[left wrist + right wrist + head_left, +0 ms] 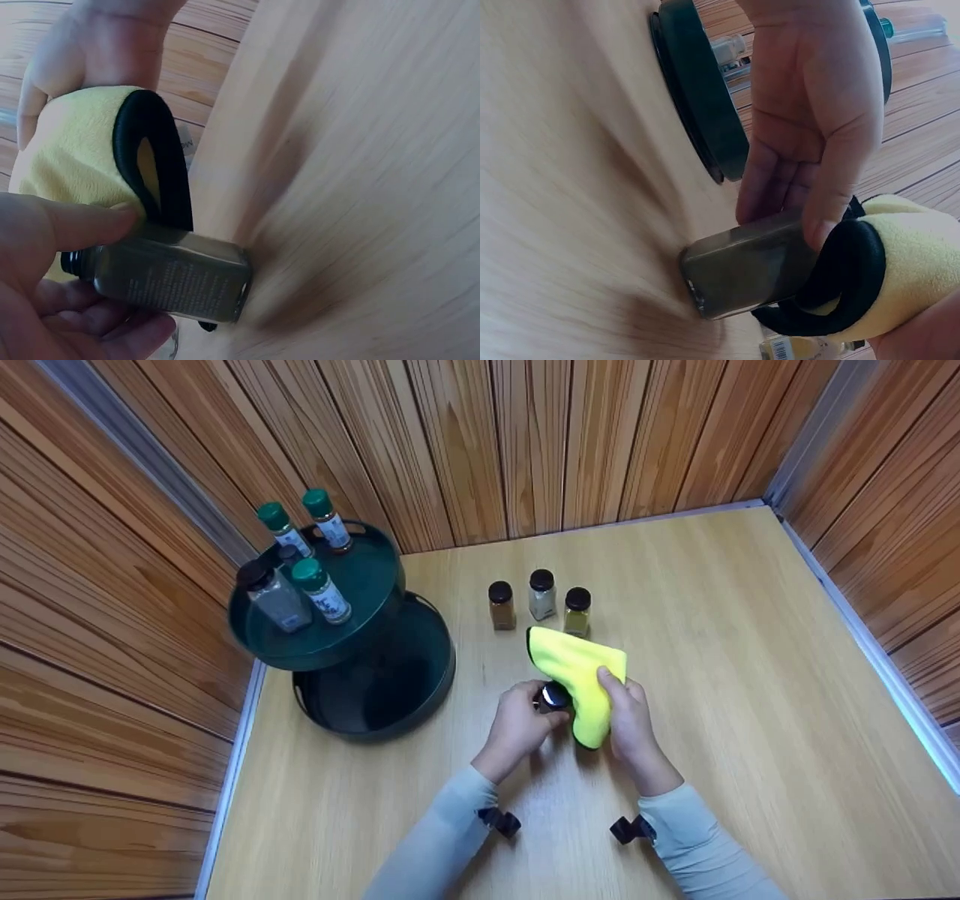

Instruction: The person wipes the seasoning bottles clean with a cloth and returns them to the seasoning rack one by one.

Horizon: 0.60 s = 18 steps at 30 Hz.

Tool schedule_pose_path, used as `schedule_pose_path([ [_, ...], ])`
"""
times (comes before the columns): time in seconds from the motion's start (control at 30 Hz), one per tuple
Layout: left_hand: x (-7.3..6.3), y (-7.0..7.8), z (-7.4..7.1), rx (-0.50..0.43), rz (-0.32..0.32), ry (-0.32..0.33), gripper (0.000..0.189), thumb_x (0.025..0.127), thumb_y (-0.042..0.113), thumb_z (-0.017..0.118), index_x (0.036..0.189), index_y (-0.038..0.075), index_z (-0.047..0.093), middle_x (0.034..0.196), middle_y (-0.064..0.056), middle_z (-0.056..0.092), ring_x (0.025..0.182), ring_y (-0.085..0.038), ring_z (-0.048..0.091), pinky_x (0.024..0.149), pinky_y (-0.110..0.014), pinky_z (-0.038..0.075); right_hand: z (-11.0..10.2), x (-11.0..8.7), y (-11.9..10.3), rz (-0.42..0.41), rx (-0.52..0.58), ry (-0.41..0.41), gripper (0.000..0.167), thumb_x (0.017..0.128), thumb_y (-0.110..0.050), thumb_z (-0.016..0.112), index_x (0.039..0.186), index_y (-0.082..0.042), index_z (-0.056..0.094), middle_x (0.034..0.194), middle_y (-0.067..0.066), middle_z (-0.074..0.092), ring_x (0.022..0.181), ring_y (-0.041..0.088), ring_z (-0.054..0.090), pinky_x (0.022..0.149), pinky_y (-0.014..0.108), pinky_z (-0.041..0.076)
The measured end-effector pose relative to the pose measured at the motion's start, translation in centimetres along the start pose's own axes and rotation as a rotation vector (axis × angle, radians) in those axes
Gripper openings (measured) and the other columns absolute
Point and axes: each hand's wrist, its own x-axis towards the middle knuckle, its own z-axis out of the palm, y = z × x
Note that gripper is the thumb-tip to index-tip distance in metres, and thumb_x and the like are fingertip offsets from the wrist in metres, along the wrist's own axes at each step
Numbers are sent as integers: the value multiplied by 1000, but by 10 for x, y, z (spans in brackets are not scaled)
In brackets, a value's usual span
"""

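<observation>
Head view high, facing forward-down, both wrist views close, turned sideways, sharing one jar (180, 279)

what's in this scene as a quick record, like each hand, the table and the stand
left hand: grips a dark-capped jar
right hand: holds a yellow cloth with black edging, close beside that jar
table: three more dark-capped jars beyond the cloth, the rightmost partly hidden by it
stand: two dark round trays; on the upper one, three green-capped bottles, a clear-sided jar, another dark cap mostly hidden
</observation>
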Motion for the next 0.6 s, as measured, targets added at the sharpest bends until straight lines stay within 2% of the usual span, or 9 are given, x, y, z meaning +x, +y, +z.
schedule_pose_path([
  [0.17, 3, -1, -4, -57, 7, -46, 45, 80, 14, 87, 122, 7, 72, 121, -8, 74, 118, -25, 66, 102, -38, 51, -1, 4, 13, 16, -76, 17, 36, 106, -31, 52, 95, 0, 67, 76, 4, 67, 67, 15, 61, 64, 29, 51],
  [0.23, 4, -1, -6, -63, 12, -58, 46, 79, 13, 87, 122, 6, 72, 120, -9, 74, 117, -24, 67, 102, -37, 51, -2, 7, 20, 45, -123, 35, 37, 106, -33, 52, 96, 0, 68, 76, 3, 67, 68, 15, 61, 66, 29, 51],
  [0.37, 6, -1, -8, -46, -11, -76, 46, 79, 14, 87, 122, 11, 73, 117, 0, 75, 112, -14, 66, 99, -32, 52, -3, 11, 29, 146, -194, 46, 38, 107, -35, 52, 103, -1, 69, 79, 0, 69, 72, 13, 63, 72, 27, 52],
  [0.47, 6, -1, -8, -41, -22, -87, 44, 79, 14, 88, 121, 12, 74, 114, 2, 75, 110, -13, 67, 98, -31, 52, -1, 11, 22, 182, -198, 39, 39, 107, -36, 51, 109, -1, 67, 84, -1, 70, 76, 13, 63, 75, 27, 52],
  [0.6, 5, -1, -9, -50, -16, -95, 42, 78, 12, 88, 117, 9, 74, 115, -4, 76, 112, -18, 68, 100, -34, 52, 6, 8, 6, 123, -135, 53, 37, 106, -33, 53, 106, 2, 67, 82, 2, 69, 74, 14, 63, 72, 28, 52],
])
